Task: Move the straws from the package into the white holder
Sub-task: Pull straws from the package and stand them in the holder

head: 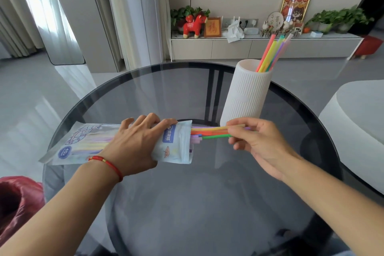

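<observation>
A pale blue straw package lies flat on the round glass table, its open end facing right. My left hand presses down on the package near that opening. Several coloured straws stick out of the opening, and my right hand pinches their ends between thumb and fingers. The white ribbed holder stands upright just behind my right hand, with several straws leaning inside it.
A white sofa or pouf sits right of the table. A red cloth lies at the lower left. A low TV cabinet with plants and ornaments runs along the far wall.
</observation>
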`<state>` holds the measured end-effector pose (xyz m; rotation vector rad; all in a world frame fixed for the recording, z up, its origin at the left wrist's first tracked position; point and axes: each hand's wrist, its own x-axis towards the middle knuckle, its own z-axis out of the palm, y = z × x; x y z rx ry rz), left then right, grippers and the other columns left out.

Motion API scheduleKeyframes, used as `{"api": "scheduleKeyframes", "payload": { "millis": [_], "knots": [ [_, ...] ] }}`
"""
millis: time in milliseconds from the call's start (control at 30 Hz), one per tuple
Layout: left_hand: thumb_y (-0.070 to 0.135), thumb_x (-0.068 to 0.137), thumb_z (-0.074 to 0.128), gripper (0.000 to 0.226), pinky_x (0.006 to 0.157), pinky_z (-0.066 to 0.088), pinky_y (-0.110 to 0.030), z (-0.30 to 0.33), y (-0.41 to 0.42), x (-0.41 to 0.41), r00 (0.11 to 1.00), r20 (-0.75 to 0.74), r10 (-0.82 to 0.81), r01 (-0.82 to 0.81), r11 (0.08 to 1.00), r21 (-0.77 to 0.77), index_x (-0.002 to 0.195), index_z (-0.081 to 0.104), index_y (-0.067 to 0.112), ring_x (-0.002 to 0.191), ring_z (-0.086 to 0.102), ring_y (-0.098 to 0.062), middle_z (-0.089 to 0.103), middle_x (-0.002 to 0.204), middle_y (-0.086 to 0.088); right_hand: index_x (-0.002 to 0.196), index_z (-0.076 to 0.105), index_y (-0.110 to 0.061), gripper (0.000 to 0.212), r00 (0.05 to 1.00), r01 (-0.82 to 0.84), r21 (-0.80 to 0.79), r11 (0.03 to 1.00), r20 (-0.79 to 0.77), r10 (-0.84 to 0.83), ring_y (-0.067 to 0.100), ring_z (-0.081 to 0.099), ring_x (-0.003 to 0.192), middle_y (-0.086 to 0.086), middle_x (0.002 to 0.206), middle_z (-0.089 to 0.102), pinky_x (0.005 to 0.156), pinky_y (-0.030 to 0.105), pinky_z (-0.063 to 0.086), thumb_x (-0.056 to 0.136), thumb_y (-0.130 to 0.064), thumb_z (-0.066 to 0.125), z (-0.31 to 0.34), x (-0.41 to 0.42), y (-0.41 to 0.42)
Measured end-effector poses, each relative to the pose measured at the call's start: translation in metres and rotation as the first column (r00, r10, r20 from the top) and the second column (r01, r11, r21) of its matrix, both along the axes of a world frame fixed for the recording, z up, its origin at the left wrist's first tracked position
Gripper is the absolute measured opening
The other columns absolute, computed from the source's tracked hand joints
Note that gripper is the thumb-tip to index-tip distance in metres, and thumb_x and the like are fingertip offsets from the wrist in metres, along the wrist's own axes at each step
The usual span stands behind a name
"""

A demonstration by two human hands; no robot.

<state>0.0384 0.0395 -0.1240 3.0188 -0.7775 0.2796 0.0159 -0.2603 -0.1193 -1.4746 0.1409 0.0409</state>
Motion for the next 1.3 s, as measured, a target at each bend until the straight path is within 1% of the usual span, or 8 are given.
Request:
{"api": "scheduleKeyframes", "payload": {
  "millis": [100,200,367,533,733,900,1067,1300],
  "knots": [
    [0.037,0.063,0.068,0.086,0.086,0.045,-0.044,0.002,-0.003,0.000,1.000,0.021,-0.006,0.007,0.998,-0.060,0.139,0.030,0.046,0.097,0.051,-0.020,0.044,0.108,0.011,0.093,0.073,-0.002,0.006,0.996,0.067,0.282,0.957,-0.076,-0.047,0.013,0.064,0.055,0.008,0.073,0.070,0.046,0.020,0.052,0.090,-0.005,0.077,0.004,-0.003,-0.006],
    [0.036,0.064,0.064,0.075,0.077,0.046,-0.040,0.003,-0.013,-0.002,0.999,0.045,-0.007,0.011,0.996,-0.086,0.134,0.037,0.046,0.092,0.055,-0.020,0.046,0.099,0.013,0.098,0.068,-0.007,0.036,0.990,0.090,0.449,0.889,-0.134,-0.033,0.011,0.058,0.054,0.005,0.076,0.066,0.041,0.018,0.048,0.074,-0.028,0.086,-0.002,-0.009,0.002],
    [0.036,0.067,0.068,0.068,0.071,0.045,-0.037,-0.002,-0.023,-0.008,0.998,0.045,-0.046,0.050,0.993,-0.102,0.129,0.042,0.044,0.089,0.059,-0.020,0.052,0.095,0.013,0.097,0.068,-0.007,0.045,0.975,0.132,0.446,0.885,-0.217,-0.036,0.009,0.053,0.053,0.003,0.073,0.065,0.040,0.017,0.044,0.064,-0.031,0.088,-0.016,-0.015,0.033],
    [0.035,0.069,0.071,0.067,0.075,0.049,-0.040,0.001,-0.022,-0.009,1.000,-0.011,-0.017,0.015,0.988,-0.151,0.128,0.043,0.045,0.091,0.059,-0.019,0.054,0.097,0.013,0.083,0.068,-0.005,0.013,0.956,0.290,0.404,0.868,-0.158,-0.246,0.005,0.052,0.048,0.002,0.067,0.062,0.039,0.013,0.042,0.090,-0.007,0.079,-0.005,-0.006,0.021],
    [0.036,0.070,0.074,0.053,0.070,0.050,-0.039,0.009,-0.021,-0.008,1.000,-0.019,-0.023,0.017,0.966,-0.258,0.117,0.051,0.042,0.082,0.061,-0.020,0.061,0.092,0.011,0.088,0.072,-0.007,0.029,0.976,0.215,0.503,0.837,-0.076,-0.205,0.005,0.050,0.049,-0.003,0.065,0.063,0.037,0.015,0.036,0.073,-0.028,0.085,0.005,-0.014,0.024],
    [0.032,0.069,0.071,0.056,0.069,0.049,-0.037,0.004,-0.024,-0.011,0.999,-0.032,-0.032,0.024,0.974,-0.225,0.120,0.048,0.044,0.082,0.060,-0.019,0.062,0.093,0.012,0.078,0.075,-0.005,0.024,0.958,0.285,0.377,0.881,-0.089,-0.271,0.010,0.051,0.044,0.005,0.066,0.069,0.035,0.020,0.036,0.099,-0.015,0.071,-0.002,-0.010,0.039],
    [0.028,0.071,0.066,0.054,0.073,0.048,-0.037,0.002,-0.012,-0.004,0.998,-0.063,0.024,-0.034,0.985,-0.170,0.120,0.048,0.043,0.088,0.061,-0.022,0.061,0.097,0.010,0.065,0.074,-0.016,0.035,0.878,0.384,0.068,0.921,0.283,-0.387,0.015,0.038,0.039,0.005,0.048,0.049,0.037,0.023,0.029,0.096,-0.028,0.063,0.017,-0.005,-0.006],
    [0.025,0.071,0.060,0.050,0.077,0.047,-0.037,-0.001,-0.012,-0.003,0.994,-0.112,0.006,-0.021,0.990,-0.140,0.117,0.048,0.041,0.090,0.060,-0.023,0.059,0.097,0.010,0.074,0.077,-0.015,0.031,0.831,0.428,-0.336,0.839,0.511,-0.219,0.011,0.058,0.045,-0.002,0.052,0.063,0.043,0.022,0.046,0.097,-0.032,0.065,0.055,-0.017,-0.043]
  ]
}}
